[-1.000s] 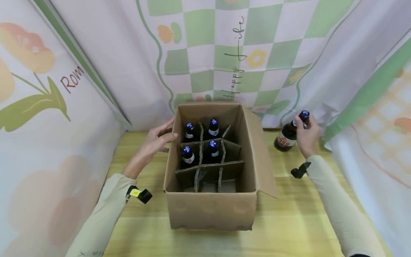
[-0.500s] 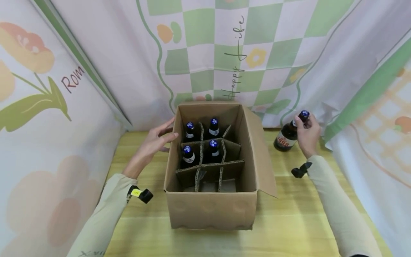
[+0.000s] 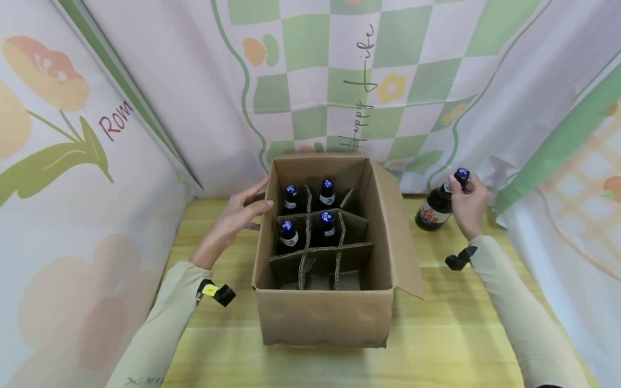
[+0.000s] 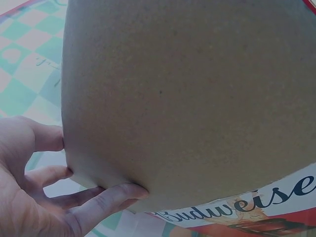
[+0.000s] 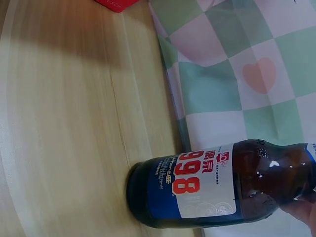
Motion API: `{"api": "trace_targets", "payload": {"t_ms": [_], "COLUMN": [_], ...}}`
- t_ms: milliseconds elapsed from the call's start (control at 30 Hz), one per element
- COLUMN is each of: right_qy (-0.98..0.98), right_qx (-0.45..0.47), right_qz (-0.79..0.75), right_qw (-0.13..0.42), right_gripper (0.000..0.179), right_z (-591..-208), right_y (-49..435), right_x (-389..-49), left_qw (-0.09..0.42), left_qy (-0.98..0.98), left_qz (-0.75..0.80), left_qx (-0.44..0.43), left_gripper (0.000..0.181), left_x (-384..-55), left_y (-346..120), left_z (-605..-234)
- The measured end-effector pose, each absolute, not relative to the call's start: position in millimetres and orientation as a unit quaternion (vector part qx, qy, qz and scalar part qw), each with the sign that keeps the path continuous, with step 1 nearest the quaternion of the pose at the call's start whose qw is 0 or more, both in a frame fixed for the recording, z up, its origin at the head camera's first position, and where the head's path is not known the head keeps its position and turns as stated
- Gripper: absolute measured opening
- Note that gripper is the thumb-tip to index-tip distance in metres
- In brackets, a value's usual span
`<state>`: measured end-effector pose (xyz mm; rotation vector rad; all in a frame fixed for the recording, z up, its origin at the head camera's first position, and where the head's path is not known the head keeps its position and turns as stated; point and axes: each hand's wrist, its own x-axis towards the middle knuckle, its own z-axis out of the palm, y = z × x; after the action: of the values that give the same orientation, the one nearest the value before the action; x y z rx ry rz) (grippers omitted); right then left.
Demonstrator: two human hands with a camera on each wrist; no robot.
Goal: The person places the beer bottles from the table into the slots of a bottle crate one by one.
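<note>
An opened cardboard box point(image 3: 325, 318) stands in the middle of the table, split into compartments by cardboard dividers point(image 3: 322, 253). Several dark beer bottles with blue caps, one of them the front-left bottle point(image 3: 287, 237), stand in its rear and middle rows. My left hand point(image 3: 237, 215) rests on the box's left side, fingers fairly straight, with the thumb point(image 4: 106, 202) against the brown cardboard. Right of the box, my right hand point(image 3: 469, 202) grips the neck of a brown beer bottle point(image 5: 197, 185) between thumb and fingers. That bottle leans slightly, its 1998 label showing and its base at the wooden tabletop.
A side flap point(image 3: 402, 253) hangs outward on the box's right. The box's front row of compartments holds no bottles. Patterned green-and-white cloth point(image 3: 359, 81) covers the wall close behind the box. A red object point(image 5: 117, 4) shows at the top of the right wrist view.
The bottle in my right hand has turned a little, bringing more of its label number into view. Both hands otherwise stay in place; the head view shifts slightly.
</note>
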<state>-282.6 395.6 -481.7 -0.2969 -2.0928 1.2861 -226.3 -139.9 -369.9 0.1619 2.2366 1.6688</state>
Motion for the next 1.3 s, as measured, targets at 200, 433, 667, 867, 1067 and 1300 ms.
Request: {"api": "trace_targets", "payload": {"t_ms": [200,433,667,867,1067,1300], "right_qy": [-0.795,-0.792,-0.796,-0.795,-0.795,-0.800], "right_qx": [-0.097,-0.126,-0.152,-0.185,-0.203,-0.180], "right_qz": [0.503,0.510,0.519,0.529,0.532,0.532], "right_qw": [0.325,0.311,0.270,0.230,0.210,0.210], "right_gripper": [0.027,0.029,0.040,0.045,0.054,0.057], "right_z": [-476.7,-471.3,-469.3,-467.4,-464.5,-461.9], "right_y": [395.6,393.9,394.5,397.2,397.0,395.0], "right_x": [-280.2,-282.2,-277.8,-272.1,-270.4,-267.9], "left_qw": [0.168,0.162,0.164,0.172,0.170,0.169], "left_qy": [0.790,0.791,0.788,0.784,0.787,0.784], "left_qz": [0.586,0.586,0.589,0.594,0.591,0.594], "left_qx": [0.058,0.063,0.065,0.056,0.058,0.055], "left_gripper": [0.069,0.070,0.070,0.071,0.072,0.071], "left_x": [-225.0,-226.9,-228.5,-228.9,-228.0,-225.8], "left_y": [-137.8,-138.4,-137.5,-136.8,-137.5,-137.3], "left_z": [-368.6,-367.7,-370.1,-373.7,-374.8,-371.6]}}
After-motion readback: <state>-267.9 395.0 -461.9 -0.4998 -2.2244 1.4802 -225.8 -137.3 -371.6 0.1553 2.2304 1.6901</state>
